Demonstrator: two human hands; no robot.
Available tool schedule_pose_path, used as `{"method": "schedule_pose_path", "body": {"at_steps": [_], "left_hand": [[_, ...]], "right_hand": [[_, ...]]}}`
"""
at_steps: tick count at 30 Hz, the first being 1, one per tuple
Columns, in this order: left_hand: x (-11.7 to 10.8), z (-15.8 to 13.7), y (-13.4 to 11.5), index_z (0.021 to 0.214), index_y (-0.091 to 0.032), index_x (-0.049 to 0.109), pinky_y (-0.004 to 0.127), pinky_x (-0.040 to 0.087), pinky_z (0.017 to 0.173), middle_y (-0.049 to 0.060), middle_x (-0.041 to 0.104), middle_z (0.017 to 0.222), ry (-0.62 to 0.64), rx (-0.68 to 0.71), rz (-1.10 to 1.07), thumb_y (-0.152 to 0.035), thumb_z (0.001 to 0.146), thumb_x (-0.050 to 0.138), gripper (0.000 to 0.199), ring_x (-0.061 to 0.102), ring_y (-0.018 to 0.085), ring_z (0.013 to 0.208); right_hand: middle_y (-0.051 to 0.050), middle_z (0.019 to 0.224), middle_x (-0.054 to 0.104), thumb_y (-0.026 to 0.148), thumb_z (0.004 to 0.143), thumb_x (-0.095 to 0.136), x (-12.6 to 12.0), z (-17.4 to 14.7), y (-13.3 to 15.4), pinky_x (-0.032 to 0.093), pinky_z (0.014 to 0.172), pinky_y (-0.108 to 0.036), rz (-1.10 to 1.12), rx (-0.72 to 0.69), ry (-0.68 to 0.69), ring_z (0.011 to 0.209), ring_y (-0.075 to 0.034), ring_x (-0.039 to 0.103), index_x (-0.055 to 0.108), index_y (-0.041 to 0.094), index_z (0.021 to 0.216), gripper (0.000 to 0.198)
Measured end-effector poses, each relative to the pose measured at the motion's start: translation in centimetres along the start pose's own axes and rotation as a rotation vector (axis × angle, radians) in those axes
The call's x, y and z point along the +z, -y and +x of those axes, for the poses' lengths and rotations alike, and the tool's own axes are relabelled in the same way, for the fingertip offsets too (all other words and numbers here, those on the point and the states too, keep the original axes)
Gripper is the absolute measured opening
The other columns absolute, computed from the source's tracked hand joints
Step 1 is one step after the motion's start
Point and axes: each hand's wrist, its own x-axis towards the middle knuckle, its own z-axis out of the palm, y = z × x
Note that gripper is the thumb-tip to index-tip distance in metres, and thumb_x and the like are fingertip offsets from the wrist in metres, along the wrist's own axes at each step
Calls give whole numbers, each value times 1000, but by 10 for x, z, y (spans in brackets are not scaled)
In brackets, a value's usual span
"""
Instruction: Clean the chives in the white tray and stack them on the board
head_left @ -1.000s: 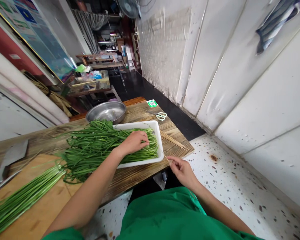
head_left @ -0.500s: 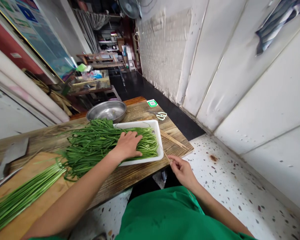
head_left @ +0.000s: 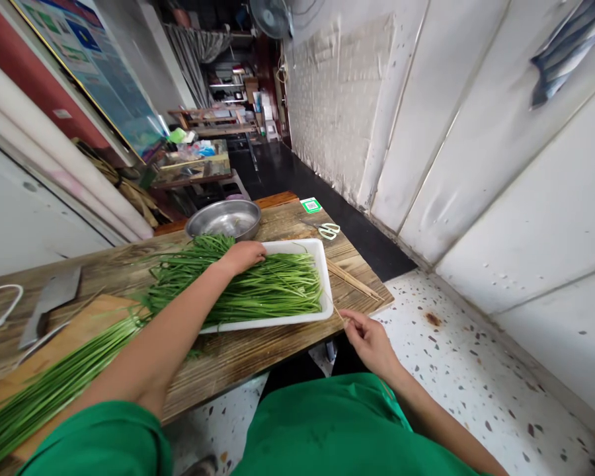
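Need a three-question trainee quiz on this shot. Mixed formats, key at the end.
1. Multiple choice: what is the right hand pinching? A) cleaver; B) thin strand; C) scissors.
2. True or false: the scissors lie inside the metal bowl.
3. Fill in: the left hand is over the greens, by the far edge of the ____ tray.

Key: 1. B; 2. False, the scissors lie on the tabletop; 3. white.

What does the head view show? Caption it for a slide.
Left hand at long, slender green stalks in a white rectangular plastic tray; right hand pinching a thin tan strand.
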Motion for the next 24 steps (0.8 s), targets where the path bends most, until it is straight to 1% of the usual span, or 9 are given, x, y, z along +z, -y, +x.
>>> {"method": "schedule_pose_path", "body": {"at_steps": [2, 5, 6, 8, 10, 13, 17, 21, 24], "left_hand": [[-4, -7, -5, 84, -22, 65, 28, 35, 80, 5, 63, 90, 1, -50, 34, -27, 73, 52, 17, 54, 20, 89], [-16, -23, -33, 89, -21, 64, 34, 29, 85, 7, 61, 96, -134, -50, 81, -22, 75, 50, 20, 50, 22, 95], [-19, -27, -45, 92, -22, 64, 35, 27, 86, 6, 60, 98, -167, 22, 56, -22, 77, 47, 22, 49, 21, 96], [-18, -32, -70, 85, -25, 65, 34, 25, 84, 3, 60, 91, -91, 238, -11, -24, 79, 47, 19, 49, 18, 90], [-10, -33, -87, 72, -24, 66, 35, 23, 80, 2, 59, 80, -16, 317, -6, -23, 77, 50, 17, 48, 17, 84], [8, -29, -95, 68, -21, 66, 34, 23, 73, 4, 57, 73, 17, 291, 21, -21, 74, 54, 13, 46, 18, 82], [19, -24, -89, 67, -21, 66, 33, 23, 72, 4, 56, 74, -25, 236, -43, -25, 75, 54, 14, 47, 18, 81], [22, -17, -94, 74, -21, 66, 32, 26, 76, 4, 61, 85, -129, 164, -251, -29, 78, 48, 20, 50, 18, 85], [31, -9, -99, 81, -21, 66, 30, 32, 78, 3, 65, 87, -200, 27, -486, -32, 79, 44, 25, 54, 17, 84]], "right_hand": [[5, 52, 38, 32, 81, 44, 0, 0, -1, 30, 45, -20, 1, -7, 2, 47, -9, 36, 57, 13, 102, 31], [5, 53, 39, 32, 81, 44, 1, 1, -4, 31, 46, -20, 4, 9, -9, 48, -10, 37, 56, 13, 104, 32], [4, 54, 40, 32, 81, 44, 2, 2, -5, 32, 46, -20, 8, 14, -13, 48, -10, 38, 55, 13, 104, 32], [4, 55, 42, 32, 81, 44, 3, 3, -5, 33, 46, -21, 23, 15, -14, 49, -10, 39, 55, 13, 104, 32], [3, 57, 43, 31, 81, 44, 5, 3, -5, 34, 47, -20, 38, 7, -3, 50, -10, 40, 54, 13, 104, 31], [5, 54, 40, 30, 80, 44, 8, 3, -3, 32, 45, -20, 23, -5, 17, 48, -9, 38, 55, 13, 104, 31], [6, 50, 32, 30, 80, 44, 9, 3, 0, 28, 43, -19, -25, -32, 35, 45, -9, 31, 56, 14, 108, 34], [6, 48, 33, 29, 81, 43, 9, 2, 3, 29, 43, -19, -63, -57, 39, 44, -9, 31, 57, 15, 110, 35], [5, 50, 42, 27, 82, 41, 10, 1, 3, 33, 46, -20, -123, -87, 22, 45, -9, 36, 56, 16, 113, 36]]}}
